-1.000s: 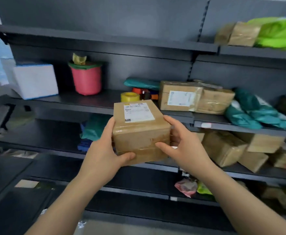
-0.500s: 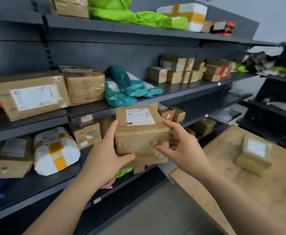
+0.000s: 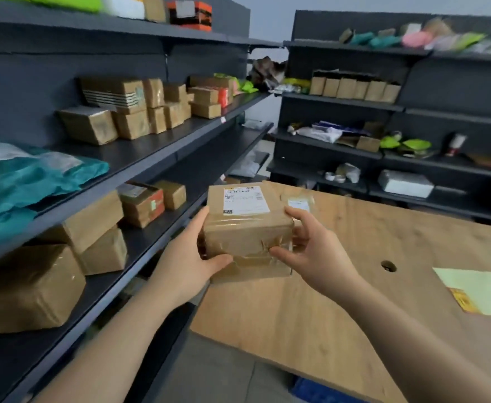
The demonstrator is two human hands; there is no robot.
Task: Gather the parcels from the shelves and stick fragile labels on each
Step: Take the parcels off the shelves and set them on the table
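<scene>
A brown taped parcel [image 3: 245, 228] with a white shipping label on top hangs in front of me, over the near-left corner of the wooden table [image 3: 354, 286]. My left hand [image 3: 186, 263] grips its left side with the thumb across the front. My right hand [image 3: 314, 248] grips its right side, thumb on the front tape. A second small parcel [image 3: 299, 203] lies on the table just behind the held one, mostly hidden. A sheet of labels [image 3: 476, 289] rests at the table's right edge.
Dark shelves [image 3: 162, 158] on my left carry several brown boxes and teal mailer bags [image 3: 29, 181]. More shelving [image 3: 383, 152] behind the table holds boxes, bags and a white package [image 3: 404, 183]. The table has a round hole [image 3: 388, 266]. A blue crate [image 3: 319, 391] sits under it.
My view has swung right from the shelves to the wooden table. Both hands keep the same grip on the parcel, which now hangs over the table's corner.
</scene>
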